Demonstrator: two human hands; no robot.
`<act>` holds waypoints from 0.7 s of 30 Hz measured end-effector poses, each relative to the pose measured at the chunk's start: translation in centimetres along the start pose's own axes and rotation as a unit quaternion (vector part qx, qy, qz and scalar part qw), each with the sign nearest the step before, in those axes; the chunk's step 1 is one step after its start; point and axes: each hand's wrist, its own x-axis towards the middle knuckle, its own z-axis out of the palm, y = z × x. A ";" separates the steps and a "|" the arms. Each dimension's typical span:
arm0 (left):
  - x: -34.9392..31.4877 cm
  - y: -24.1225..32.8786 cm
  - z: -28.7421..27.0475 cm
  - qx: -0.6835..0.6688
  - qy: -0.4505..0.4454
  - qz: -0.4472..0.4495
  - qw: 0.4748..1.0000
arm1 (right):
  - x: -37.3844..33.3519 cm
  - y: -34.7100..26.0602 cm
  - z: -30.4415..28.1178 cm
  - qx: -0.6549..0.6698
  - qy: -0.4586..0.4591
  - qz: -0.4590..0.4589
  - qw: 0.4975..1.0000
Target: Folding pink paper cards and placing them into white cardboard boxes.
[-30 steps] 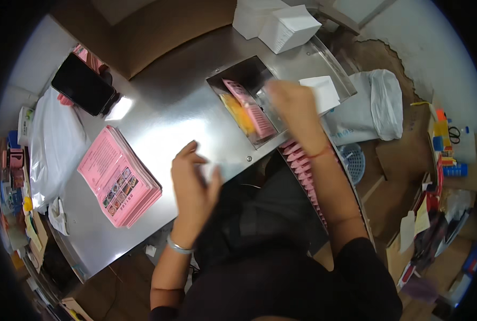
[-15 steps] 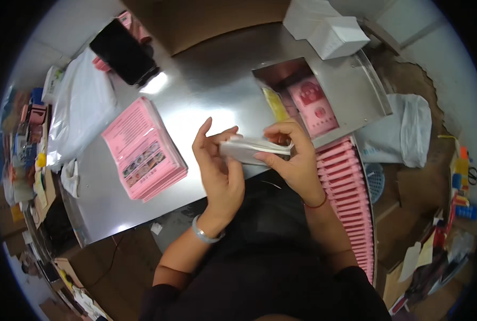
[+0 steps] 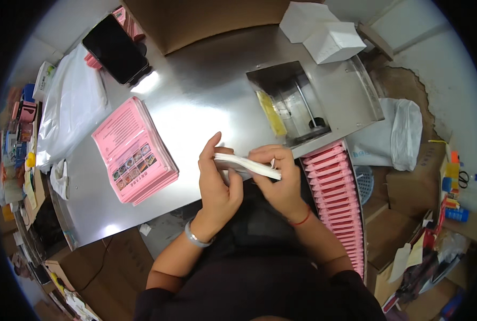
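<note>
Both of my hands hold a thin stack of white folded paper (image 3: 248, 163) over the table's front edge. My left hand (image 3: 217, 184) grips its left end, with the fingers behind and the thumb in front. My right hand (image 3: 284, 184) pinches the right end, where the layered edges show. To the left lies a pile of flat pink printed bags (image 3: 134, 150) on the metal table (image 3: 190, 80). Beyond my right hand is a rectangular opening (image 3: 289, 96) with a rod inside and a yellow strip (image 3: 271, 113) along its left side.
A long row of pink packets (image 3: 335, 208) runs down beside my right forearm. A black phone (image 3: 115, 49) stands at the far left, near clear plastic film (image 3: 72, 109). White paper blocks (image 3: 332, 40) sit at the back right. Cardboard boxes (image 3: 417, 184) are on the right.
The pink packet seen in the opening is gone, showing the dark interior and rod. The white stack has tilted, its right end lower. My view has shifted slightly.
</note>
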 end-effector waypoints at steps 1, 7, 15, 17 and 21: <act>0.4 1.0 -0.6 0.056 -0.059 -0.059 0.995 | 1.4 -0.1 -1.9 -0.036 -0.023 -0.015 0.999; 3.9 3.3 -10.5 0.250 0.083 -0.052 0.963 | 21.6 -4.0 -19.5 -0.153 0.098 0.001 0.983; 2.6 1.0 -15.3 0.473 0.076 -0.058 0.876 | 27.8 0.6 -22.9 -0.299 0.019 0.013 0.954; 2.1 0.2 -15.2 0.513 0.039 -0.044 0.856 | 27.0 1.3 -22.0 -0.385 0.126 -0.123 0.906; 3.0 -0.2 -14.5 0.523 0.019 -0.032 0.852 | 24.3 3.6 -17.8 -0.496 0.213 -0.277 0.795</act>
